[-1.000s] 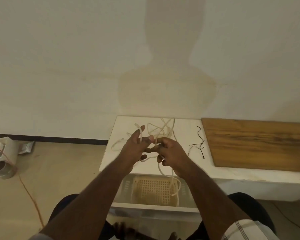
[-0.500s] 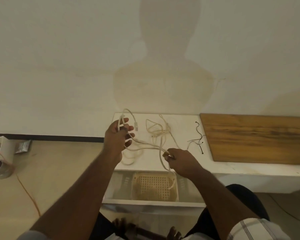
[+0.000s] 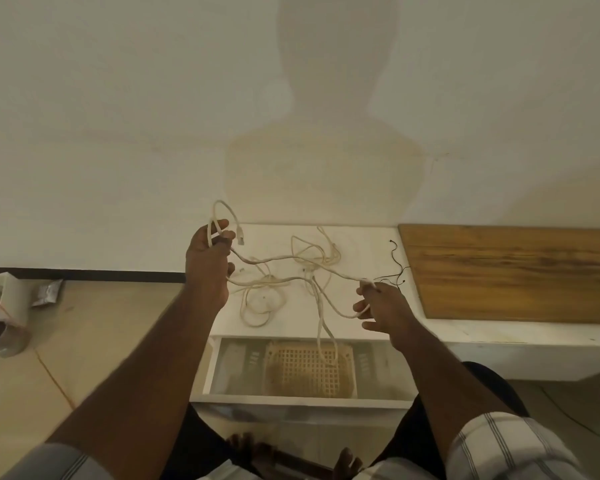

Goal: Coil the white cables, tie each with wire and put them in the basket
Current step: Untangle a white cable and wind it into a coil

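Note:
My left hand [image 3: 207,261] grips one end of a white cable [image 3: 284,259], with a loop and the plug sticking up above the fingers. The cable stretches right to my right hand [image 3: 383,304], which pinches it between thumb and fingers. Slack from it hangs down over the basket [image 3: 307,370], a cream lattice basket in the open drawer [image 3: 219,368] below the table edge. More white cables [image 3: 257,303] lie tangled on the white table [image 3: 371,244]. Thin black tie wires [image 3: 397,271] lie just beyond my right hand.
A wooden board [image 3: 516,271] covers the table to the right. On the floor at the left stand a white box [image 3: 0,292], a round tin [image 3: 0,336] and a foil packet [image 3: 47,292]. My knees and feet are below the drawer.
My hands have drawn apart, the left up and to the left, the right out to the right. The cable between them has gone from bunched to stretched out.

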